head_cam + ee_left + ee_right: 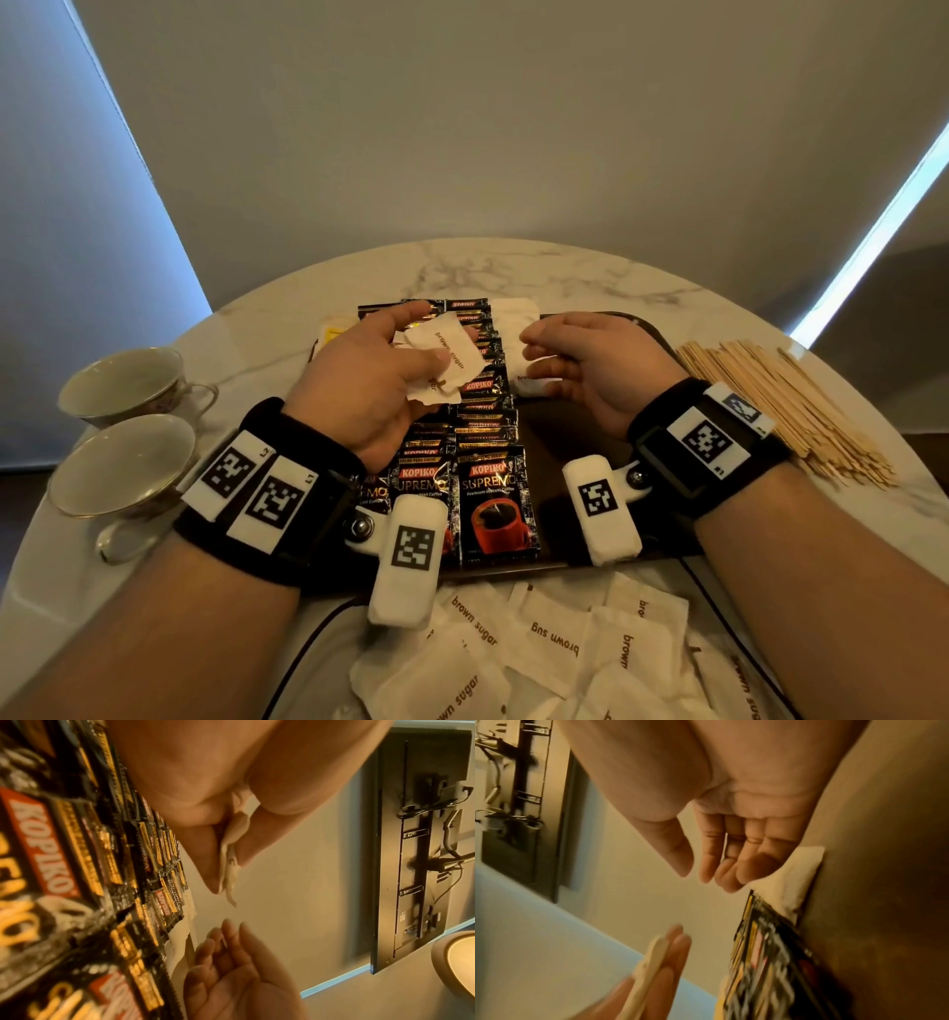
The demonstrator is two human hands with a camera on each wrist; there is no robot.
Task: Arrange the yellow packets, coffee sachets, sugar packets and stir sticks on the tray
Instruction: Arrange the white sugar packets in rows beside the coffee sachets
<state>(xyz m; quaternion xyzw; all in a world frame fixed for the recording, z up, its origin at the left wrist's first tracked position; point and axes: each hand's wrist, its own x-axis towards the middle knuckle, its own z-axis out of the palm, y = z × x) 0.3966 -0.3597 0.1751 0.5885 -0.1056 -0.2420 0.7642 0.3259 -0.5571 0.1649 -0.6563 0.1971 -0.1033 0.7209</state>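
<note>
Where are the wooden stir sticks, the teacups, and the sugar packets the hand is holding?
stir sticks (780, 406), head view, middle of the pile.
teacups (123, 380), head view, inside of the farther cup.
held sugar packets (452, 349), head view, on the printed top packet in the left hand (369, 380).

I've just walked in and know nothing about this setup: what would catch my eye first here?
Probably the rows of black coffee sachets overlapping down the middle of the dark tray. Above them, the left hand pinches a few white brown sugar packets, with the right hand empty beside it. A heap of wooden stir sticks lies right of the tray.
</note>
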